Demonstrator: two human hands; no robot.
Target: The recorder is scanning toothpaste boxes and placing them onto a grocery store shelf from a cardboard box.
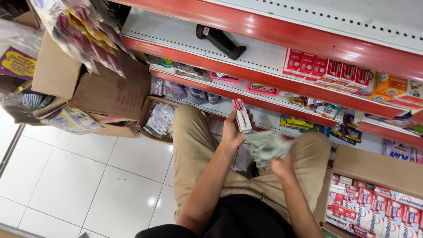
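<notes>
**A toothpaste carton held up, a cloth bunched beside it**

A narrow red-and-white toothpaste carton is held upright in the left hand, the fingers clamped around its lower half, in front of the lower shelf. Just to its right, a pale green cloth is gripped in the right hand, whose fingers are closed into the fabric; the cloth is blurred and touches or nearly touches the carton's foot. Both hands are raised above the knees of a squatting person in tan trousers.

Behind the hands, red-edged shelves are seen. On the upper board a black handheld scanner is laid on its side, and a row of red-and-white small boxes is stood to the right. Lower boards are filled with packets and sachets, too small to be told apart.

At the right knee, an open cardboard box is packed tight with matching toothpaste cartons in rows. To the left, on the white tiled floor, further cardboard boxes are crowded against the shelving; one low box is filled with clear-wrapped packets. Strips of coloured sachets are hung above them.
</notes>
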